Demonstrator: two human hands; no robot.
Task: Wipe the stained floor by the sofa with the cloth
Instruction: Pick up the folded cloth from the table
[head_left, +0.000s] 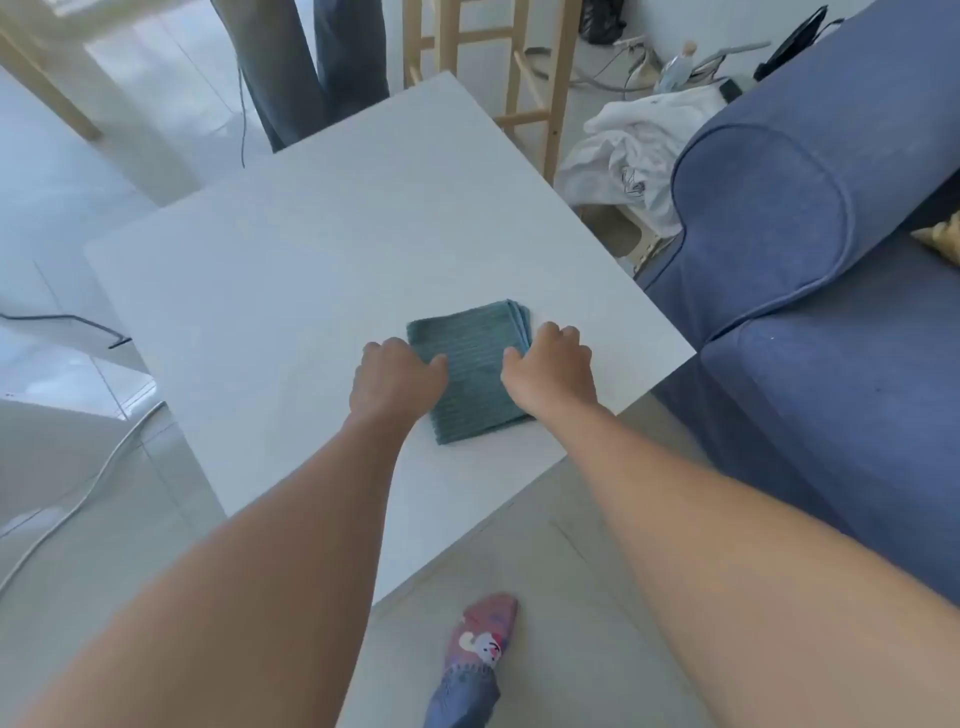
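- Folded green cloth (475, 369) lies near the white tabletop's (291, 270) near right edge.
- Left hand (397, 382) and right hand (550, 366), fingers curled, touch its opposite sides; whether either clasps it, cannot tell.

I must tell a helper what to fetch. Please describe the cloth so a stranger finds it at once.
Find the white table beside the blue sofa. Near its front edge, between both hands, lies the cloth. It is teal, ribbed and folded square, the only thing on the table.

The cloth (475, 371) is teal, ribbed and folded into a layered square. It lies flat on the white table (291, 249), near the sofa-side edge.
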